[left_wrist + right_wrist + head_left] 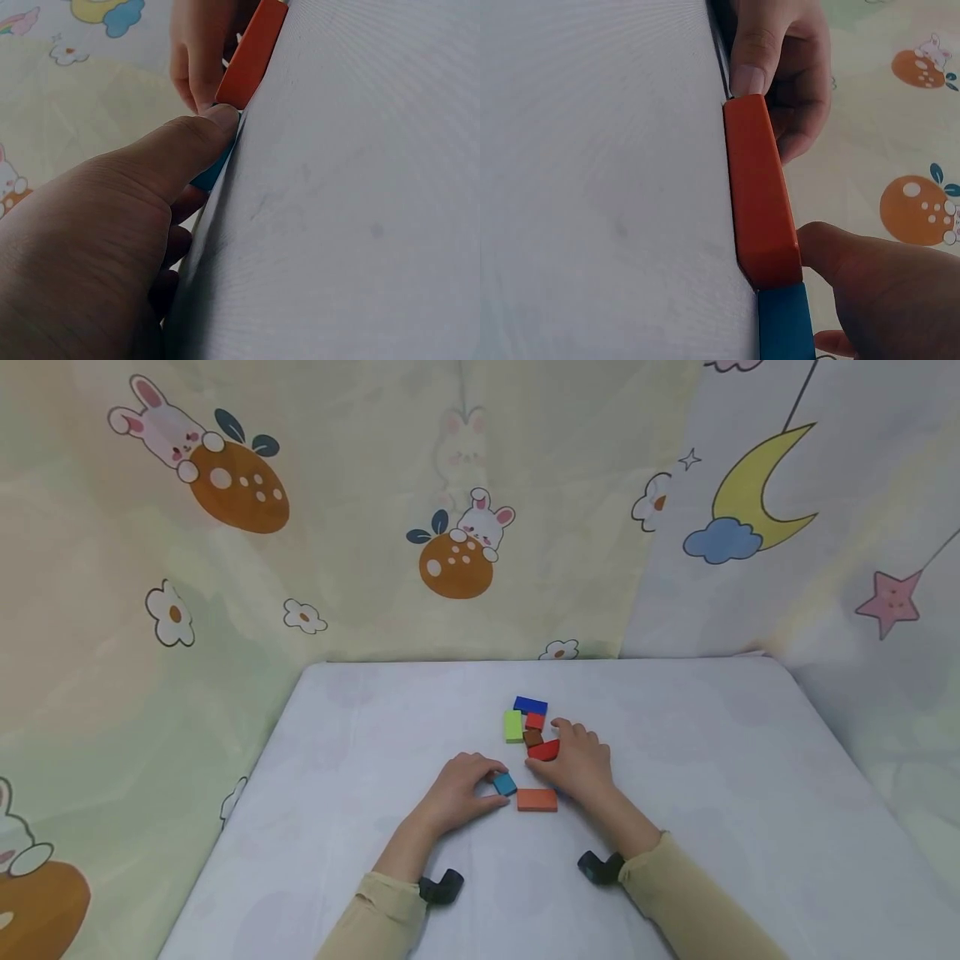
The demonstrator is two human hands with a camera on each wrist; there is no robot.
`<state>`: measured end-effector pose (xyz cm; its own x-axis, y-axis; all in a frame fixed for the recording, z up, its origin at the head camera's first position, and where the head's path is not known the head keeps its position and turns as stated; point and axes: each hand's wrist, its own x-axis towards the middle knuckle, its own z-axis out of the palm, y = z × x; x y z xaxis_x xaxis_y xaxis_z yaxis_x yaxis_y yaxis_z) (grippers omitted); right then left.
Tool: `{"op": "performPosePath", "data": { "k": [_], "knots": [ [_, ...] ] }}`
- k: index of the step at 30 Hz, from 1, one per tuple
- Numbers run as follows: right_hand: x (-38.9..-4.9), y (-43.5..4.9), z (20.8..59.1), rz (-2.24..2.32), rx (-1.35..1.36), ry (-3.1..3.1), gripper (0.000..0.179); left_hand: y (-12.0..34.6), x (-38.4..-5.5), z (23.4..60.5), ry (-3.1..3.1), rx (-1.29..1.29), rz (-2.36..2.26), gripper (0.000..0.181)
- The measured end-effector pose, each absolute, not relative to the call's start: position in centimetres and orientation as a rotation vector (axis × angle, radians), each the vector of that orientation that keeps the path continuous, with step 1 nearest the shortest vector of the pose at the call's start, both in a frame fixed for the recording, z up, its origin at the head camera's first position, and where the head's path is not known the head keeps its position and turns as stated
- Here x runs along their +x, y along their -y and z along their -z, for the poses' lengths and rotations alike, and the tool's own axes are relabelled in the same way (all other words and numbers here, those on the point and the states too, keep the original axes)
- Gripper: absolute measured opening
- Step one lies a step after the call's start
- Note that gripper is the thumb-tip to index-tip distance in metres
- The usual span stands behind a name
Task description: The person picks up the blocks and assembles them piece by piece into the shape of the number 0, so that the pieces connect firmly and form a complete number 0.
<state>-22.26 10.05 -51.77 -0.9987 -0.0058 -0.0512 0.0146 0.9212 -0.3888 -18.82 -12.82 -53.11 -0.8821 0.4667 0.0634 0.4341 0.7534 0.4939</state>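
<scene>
In the head view my left hand (461, 789) pinches a small teal block (505, 784) between thumb and fingers. The left wrist view shows that thumb along the teal block (215, 171), its tip at the corner of an orange rectangular block (253, 54). My right hand (581, 762) curls around a red curved block (543, 750), thumb at its near side and forefinger beyond it. A brown block (532, 738) touches the red one. In the right wrist view the right thumb (821, 244) shows behind the orange block, and the red block is hidden.
A small red block (535, 721), a lime green block (513, 727) and a dark blue block (531, 705) cluster beyond the brown one. Another blue block (786, 322) adjoins the orange block's end in the right wrist view. All lie on a white-covered table (360, 718).
</scene>
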Motion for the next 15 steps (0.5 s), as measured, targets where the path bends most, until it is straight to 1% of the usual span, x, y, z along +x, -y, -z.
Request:
{"op": "performPosePath", "data": {
  "k": [8,15],
  "knots": [
    [-22.2,-10.2,51.4,0.71,0.008,-2.999,0.082,13.0,-19.0,53.6,-2.884,0.756,-0.796,0.043],
    [-22.5,-12.6,50.8,0.91,-0.08,-2.864,0.083,12.9,-18.9,53.4,-2.88,0.714,-0.781,0.044]
  ]
}}
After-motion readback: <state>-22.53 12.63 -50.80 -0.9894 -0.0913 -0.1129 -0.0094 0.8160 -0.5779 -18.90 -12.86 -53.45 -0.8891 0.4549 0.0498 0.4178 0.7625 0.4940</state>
